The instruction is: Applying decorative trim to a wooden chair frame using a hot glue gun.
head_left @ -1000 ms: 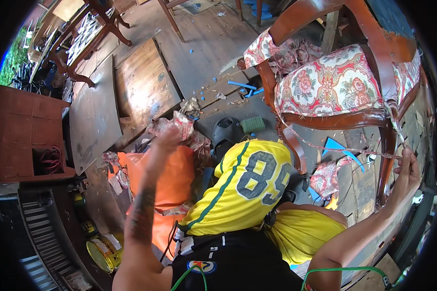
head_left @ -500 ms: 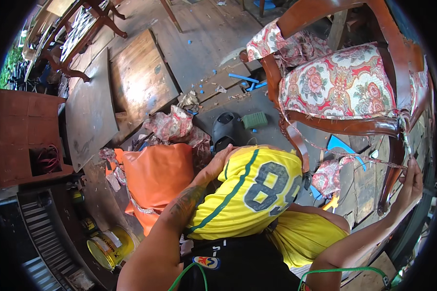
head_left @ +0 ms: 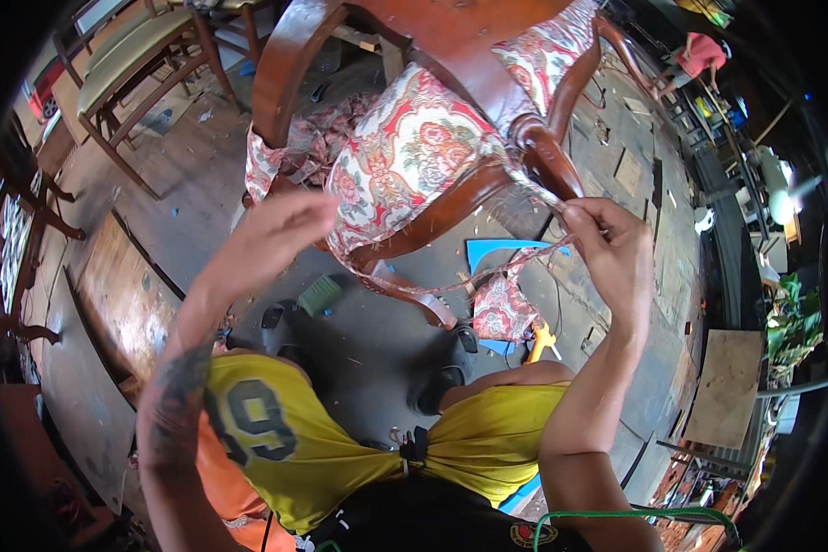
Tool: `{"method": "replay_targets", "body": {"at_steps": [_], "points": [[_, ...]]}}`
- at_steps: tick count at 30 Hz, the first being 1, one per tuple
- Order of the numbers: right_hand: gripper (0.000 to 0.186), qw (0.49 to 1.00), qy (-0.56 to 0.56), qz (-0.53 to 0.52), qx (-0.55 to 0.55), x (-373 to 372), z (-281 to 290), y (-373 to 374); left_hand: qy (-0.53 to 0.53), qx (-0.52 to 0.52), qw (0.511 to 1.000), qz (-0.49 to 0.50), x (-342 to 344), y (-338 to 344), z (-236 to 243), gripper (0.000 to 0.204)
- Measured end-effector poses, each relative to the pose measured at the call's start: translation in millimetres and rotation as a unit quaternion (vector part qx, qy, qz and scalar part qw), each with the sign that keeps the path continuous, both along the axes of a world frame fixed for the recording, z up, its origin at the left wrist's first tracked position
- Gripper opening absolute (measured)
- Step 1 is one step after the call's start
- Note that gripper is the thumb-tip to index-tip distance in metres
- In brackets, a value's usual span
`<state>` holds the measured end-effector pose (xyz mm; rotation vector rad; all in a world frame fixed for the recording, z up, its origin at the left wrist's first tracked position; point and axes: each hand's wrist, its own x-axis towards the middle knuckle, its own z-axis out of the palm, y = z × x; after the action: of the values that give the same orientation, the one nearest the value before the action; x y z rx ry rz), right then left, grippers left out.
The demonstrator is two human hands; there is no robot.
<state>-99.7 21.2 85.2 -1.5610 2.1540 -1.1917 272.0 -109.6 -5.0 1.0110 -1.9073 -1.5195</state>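
Note:
A carved wooden chair (head_left: 455, 55) with a red-and-white floral seat (head_left: 400, 170) stands tilted before me. My right hand (head_left: 607, 239) grips a frayed fabric strip (head_left: 534, 184) hanging from the seat's corner beside a chair leg (head_left: 547, 156); a thin cord (head_left: 488, 276) also hangs below the seat. My left hand (head_left: 294, 221) is raised near the seat's left edge, fingers extended with nothing visibly held. A floral scrap (head_left: 501, 308), a blue piece (head_left: 483, 248) and a yellow tool (head_left: 540, 344) lie on the floor under the chair.
Other chairs (head_left: 133, 78) stand at upper left. Loose boards (head_left: 120, 304) lie at left, and a green block (head_left: 318, 294) is by my foot. A board (head_left: 722, 386) is at right near plants (head_left: 782, 331). A person (head_left: 695, 60) in pink bends at upper right.
My view has turned toward the chair, now more central. My left hand has risen from my knee toward the seat. My right hand still holds the strip.

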Motion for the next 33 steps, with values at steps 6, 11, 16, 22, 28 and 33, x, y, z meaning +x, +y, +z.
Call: {"method": "replay_targets", "body": {"at_steps": [6, 11, 16, 22, 28, 33], "points": [[0.020, 0.996, -0.031, 0.081, 0.010, -8, -2, 7, 0.050, -0.145, 0.983, 0.101, -109, -16, 46, 0.024], [0.027, 0.984, -0.026, 0.150, 0.091, -12, -6, 11, 0.138, -0.076, 0.957, 0.245, -155, 8, 21, 0.019], [0.031, 0.976, -0.069, 0.148, 0.143, -13, -14, 3, 0.169, -0.182, 0.936, 0.250, -165, 24, -4, 0.017], [0.052, 0.949, -0.211, 0.167, 0.165, -9, -17, -9, 0.090, -0.346, 0.873, 0.333, -188, 42, -19, 0.018], [0.071, 0.906, -0.384, 0.113, 0.138, 17, -18, -28, 0.048, -0.440, 0.831, 0.337, -205, 60, -41, 0.047], [0.072, 0.927, -0.355, 0.099, 0.062, 37, -17, -49, 0.025, -0.457, 0.827, 0.328, -208, 60, -43, 0.056]]}}
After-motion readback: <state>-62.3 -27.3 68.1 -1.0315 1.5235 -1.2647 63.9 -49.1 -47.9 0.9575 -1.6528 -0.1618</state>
